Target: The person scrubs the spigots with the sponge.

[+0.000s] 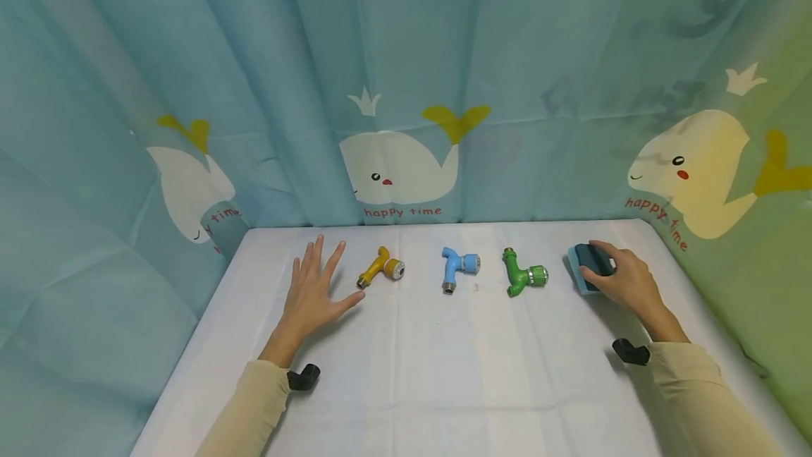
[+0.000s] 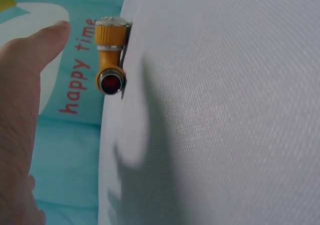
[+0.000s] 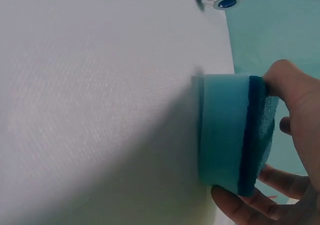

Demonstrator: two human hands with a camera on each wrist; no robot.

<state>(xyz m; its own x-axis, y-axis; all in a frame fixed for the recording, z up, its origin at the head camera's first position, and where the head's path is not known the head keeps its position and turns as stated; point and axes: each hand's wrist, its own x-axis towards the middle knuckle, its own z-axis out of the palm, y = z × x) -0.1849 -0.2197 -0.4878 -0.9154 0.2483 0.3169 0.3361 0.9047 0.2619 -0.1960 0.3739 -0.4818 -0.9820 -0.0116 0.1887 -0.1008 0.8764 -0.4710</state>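
Note:
My left hand (image 1: 312,302) is over the white table with its fingers spread, holding nothing. Just right of its fingers lies a yellow faucet (image 1: 376,268), whose knob and threaded end face me in the left wrist view. With thumb and fingers on opposite sides, my right hand (image 1: 629,283) grips a sponge (image 3: 225,130) that has a light blue body and a dark scouring layer on top. The sponge's pale underside is down at the tabletop. A blue faucet (image 1: 452,270) and a green faucet (image 1: 519,275) lie in a row between the hands.
The white tabletop (image 1: 431,365) ends at a blue curtain (image 1: 545,175) printed with whales along the back. More curtain hangs at the left, and a green stretch (image 1: 774,302) of it borders the right side. A black wrist mount (image 1: 304,378) sticks out from the left sleeve.

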